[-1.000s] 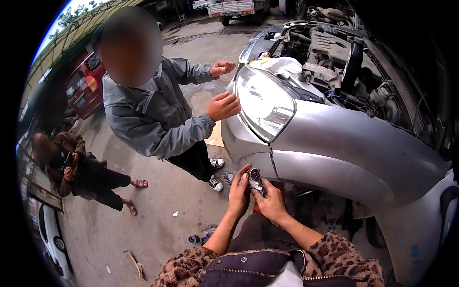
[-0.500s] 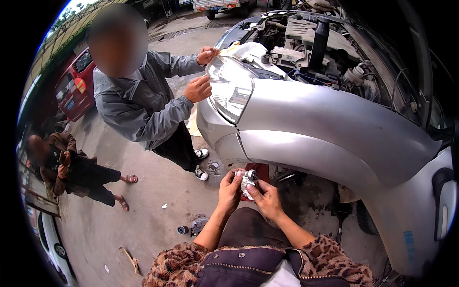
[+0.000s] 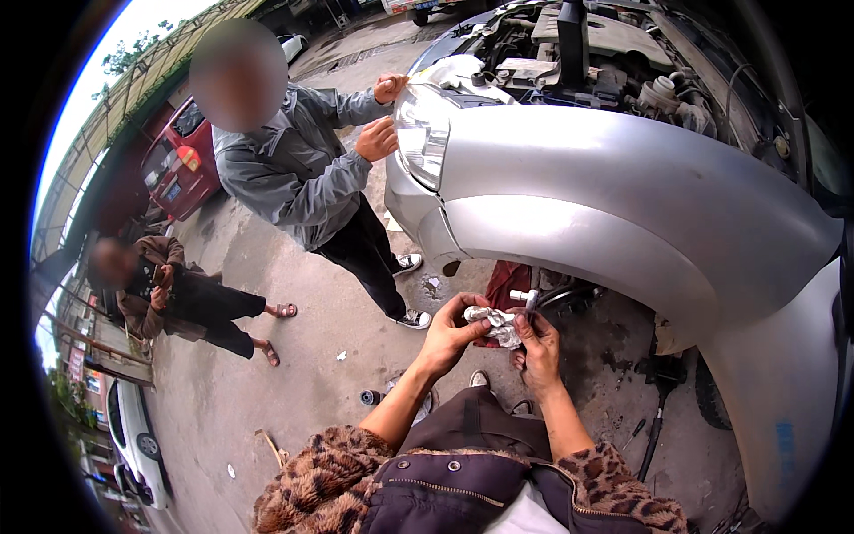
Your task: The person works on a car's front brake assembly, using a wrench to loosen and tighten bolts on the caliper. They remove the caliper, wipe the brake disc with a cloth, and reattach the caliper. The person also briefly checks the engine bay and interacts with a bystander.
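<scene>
In front of my lap, my left hand [image 3: 451,336] is closed on a crumpled white tissue or rag [image 3: 498,327], which stretches across to my other hand. My right hand [image 3: 540,354] pinches a small shiny metal part [image 3: 525,297] with a short cylindrical stub on one side; its lower end is hidden by the fingers. The tissue touches the lower part of this piece. Both hands are beside the front wheel arch of a silver car [image 3: 569,165].
A person in a grey jacket [image 3: 289,178] has both hands at the headlight [image 3: 421,133]. Another person [image 3: 196,289] stands farther left. Dark red cloth [image 3: 507,279] lies below the fender. A black-headed tool [image 3: 660,383] and a dark cylindrical part [image 3: 370,397] are on the ground.
My hands have moved slightly farther apart. The metal part has turned, so its side stub shows instead of its round end, and more tissue shows. The view has shifted.
</scene>
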Motion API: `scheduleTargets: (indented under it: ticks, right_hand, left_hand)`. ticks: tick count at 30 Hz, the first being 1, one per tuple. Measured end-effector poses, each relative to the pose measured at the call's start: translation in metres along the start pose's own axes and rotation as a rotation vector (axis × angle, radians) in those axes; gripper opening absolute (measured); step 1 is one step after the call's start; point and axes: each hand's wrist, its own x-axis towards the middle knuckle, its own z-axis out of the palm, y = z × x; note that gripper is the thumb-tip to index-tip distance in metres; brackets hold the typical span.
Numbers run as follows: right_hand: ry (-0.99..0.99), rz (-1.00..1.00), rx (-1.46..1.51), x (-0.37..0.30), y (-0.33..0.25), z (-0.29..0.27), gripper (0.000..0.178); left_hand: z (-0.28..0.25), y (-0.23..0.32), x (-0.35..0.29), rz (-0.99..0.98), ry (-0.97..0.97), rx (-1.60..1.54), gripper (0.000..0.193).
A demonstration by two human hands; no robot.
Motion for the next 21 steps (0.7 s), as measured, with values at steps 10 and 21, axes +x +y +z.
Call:
scheduleTargets:
  ticks: [10, 21]
  right_hand:
    - [-0.11, -0.406, -0.288, -0.026, 0.018, 0.028, 0.033]
    - [-0.03, -0.203, -0.242, -0.02, 0.019, 0.038, 0.027]
  left_hand:
    - [0.004, 0.008, -0.024, 0.08, -0.05, 0.034, 0.029]
    - [-0.056, 0.0, -0.014, 0.152, 0.038, -0.291, 0.026]
